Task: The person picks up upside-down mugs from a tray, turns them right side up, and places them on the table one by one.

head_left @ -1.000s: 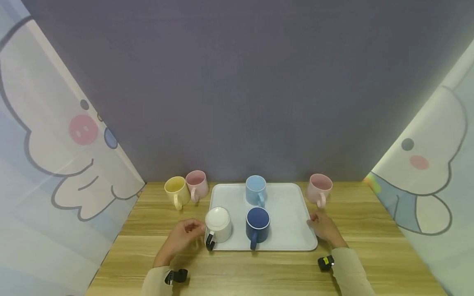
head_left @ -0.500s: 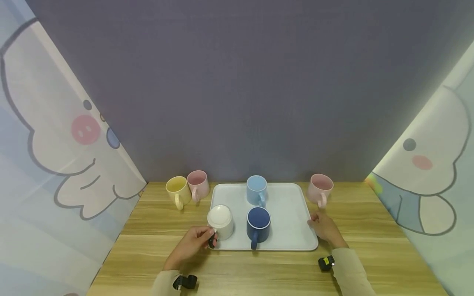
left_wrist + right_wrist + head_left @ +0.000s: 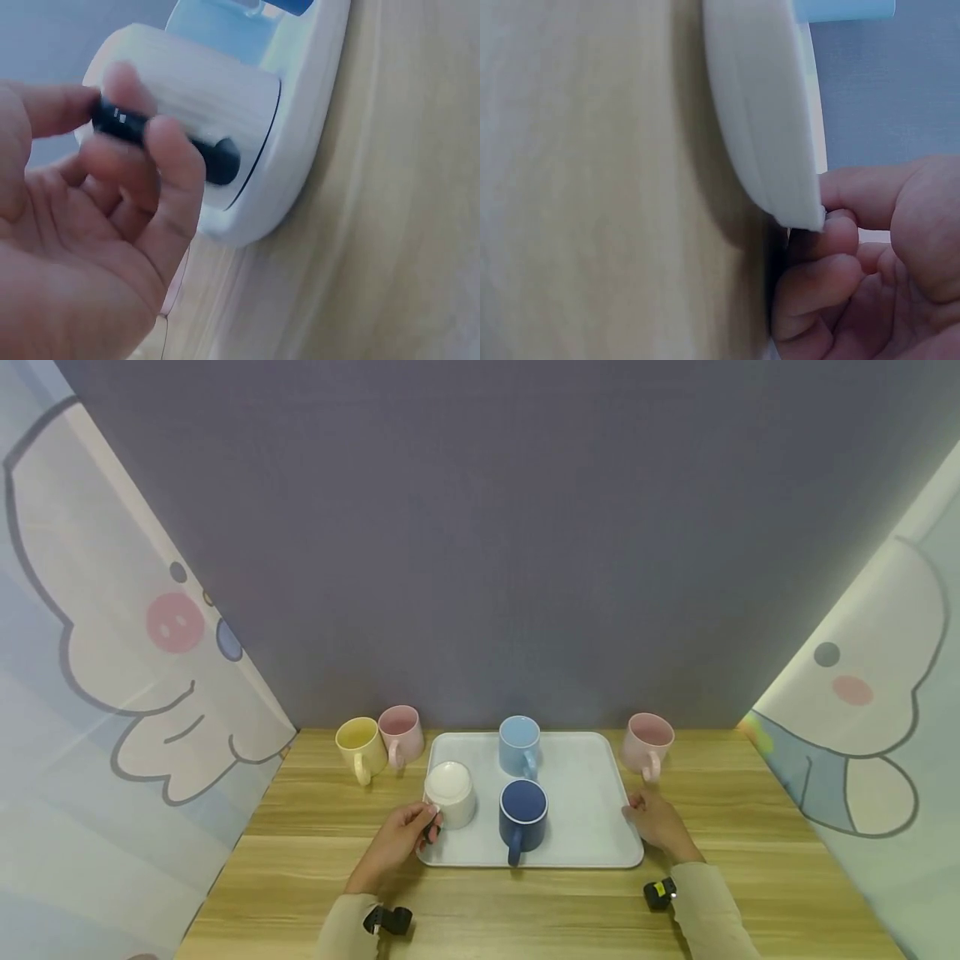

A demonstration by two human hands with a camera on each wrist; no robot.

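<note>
My left hand point(image 3: 397, 842) grips the black handle point(image 3: 202, 150) of a white mug point(image 3: 450, 797), thumb on one side and fingers round the other. The mug stands bottom up at the left end of a white tray point(image 3: 592, 835), its dark-edged rim down toward the tray in the left wrist view. At the tray's right side my right hand point(image 3: 656, 822) pinches the edge, thumb on top and curled fingers beneath. A dark blue mug point(image 3: 522, 822) and a light blue mug point(image 3: 517, 747) also stand on the tray, handles toward me.
A yellow mug point(image 3: 362, 752) and a pink mug point(image 3: 401, 737) stand side by side on the wooden table point(image 3: 480, 914), left of the tray. Another pink mug point(image 3: 645, 747) is just beyond my right hand. A grey wall point(image 3: 480, 543) rises behind the table.
My left hand reached right and took hold of the white mug's handle. The mug then shifted away from me and slightly right on the tray. My right hand stayed at the tray's edge.
</note>
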